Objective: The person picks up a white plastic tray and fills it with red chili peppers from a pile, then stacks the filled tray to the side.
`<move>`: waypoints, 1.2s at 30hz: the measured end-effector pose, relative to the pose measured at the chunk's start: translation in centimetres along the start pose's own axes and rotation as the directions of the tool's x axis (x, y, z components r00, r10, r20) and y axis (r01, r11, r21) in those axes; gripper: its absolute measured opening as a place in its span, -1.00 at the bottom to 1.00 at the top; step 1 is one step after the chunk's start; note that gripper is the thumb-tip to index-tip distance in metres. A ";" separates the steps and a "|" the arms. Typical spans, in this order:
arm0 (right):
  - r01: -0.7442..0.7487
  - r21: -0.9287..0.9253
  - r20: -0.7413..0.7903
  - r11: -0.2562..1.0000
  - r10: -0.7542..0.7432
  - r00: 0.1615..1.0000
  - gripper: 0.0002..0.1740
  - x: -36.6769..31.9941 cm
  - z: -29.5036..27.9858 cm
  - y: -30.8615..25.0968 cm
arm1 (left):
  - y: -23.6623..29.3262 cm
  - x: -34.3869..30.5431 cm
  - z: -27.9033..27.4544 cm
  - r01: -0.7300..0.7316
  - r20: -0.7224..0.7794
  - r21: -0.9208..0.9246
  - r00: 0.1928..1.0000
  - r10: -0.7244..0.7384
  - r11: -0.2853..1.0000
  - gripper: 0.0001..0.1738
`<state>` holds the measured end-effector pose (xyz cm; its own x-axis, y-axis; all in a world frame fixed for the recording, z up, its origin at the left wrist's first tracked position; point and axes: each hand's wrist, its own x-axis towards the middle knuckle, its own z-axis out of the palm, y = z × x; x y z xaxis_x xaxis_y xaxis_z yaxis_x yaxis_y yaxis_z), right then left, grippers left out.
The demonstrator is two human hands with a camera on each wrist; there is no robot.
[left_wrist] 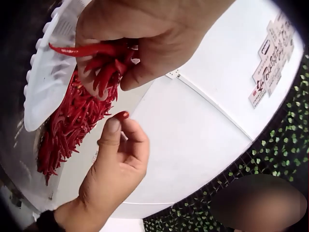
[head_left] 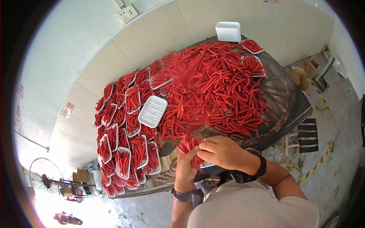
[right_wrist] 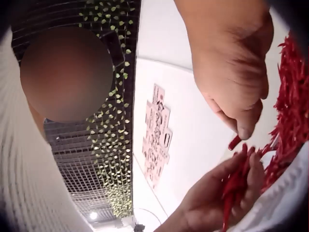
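In the head view my left hand holds a bunch of red chilies near the table's front edge. The left wrist view shows the same hand with fingers curled round the bunch, one chili sticking out sideways. My right hand is close beside it; in the right wrist view this hand pinches one chili between thumb and fingertips, just above the bunch. A white tray lies near both hands, mostly hidden by them in the head view.
A large heap of loose chilies covers the table's middle. Filled white trays crowd the left side, with a bare tray beside them. Stacked trays stand at the back; a slatted stool is right of the table.
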<state>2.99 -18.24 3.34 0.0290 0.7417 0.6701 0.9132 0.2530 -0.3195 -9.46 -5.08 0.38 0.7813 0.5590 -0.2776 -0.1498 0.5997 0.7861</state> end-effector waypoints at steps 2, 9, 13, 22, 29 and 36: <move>-0.051 0.004 0.023 0.999 0.051 0.998 -0.79 -0.3 1.0 0.0 | 0.1 -0.2 0.0 0.015 -0.017 -0.051 1.000 -0.016 0.999 -0.70; -0.202 0.316 -0.121 0.927 0.250 0.961 -0.74 -1.0 0.5 2.3 | 0.4 -0.4 -1.3 0.006 0.098 -0.062 0.995 0.000 0.998 -0.60; -0.536 0.028 -0.079 0.844 0.536 0.840 -0.80 -2.2 -0.1 4.8 | 0.2 0.0 -1.9 0.008 0.058 -0.052 0.998 -0.005 0.999 -0.54; -0.549 -0.346 -0.008 0.761 0.583 0.812 -0.74 -2.1 1.1 5.5 | 0.4 0.3 -1.4 -0.019 -0.028 -0.053 0.999 0.018 0.998 -0.66; -0.470 0.593 0.118 0.654 0.507 0.854 -0.78 0.8 1.8 2.5 | -0.4 0.2 -0.7 -0.031 0.051 0.057 0.998 0.028 0.998 -0.68; -0.284 0.197 -0.386 0.938 0.341 0.857 -0.87 0.9 2.5 1.8 | 0.3 0.6 -1.6 -0.069 -0.107 -0.018 0.992 0.066 0.997 -0.82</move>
<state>3.67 -15.58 1.67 0.4931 0.4820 0.7242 0.7684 0.1491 -0.6224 -10.00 -3.64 -0.46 0.7003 0.6556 -0.2824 -0.2141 0.5703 0.7931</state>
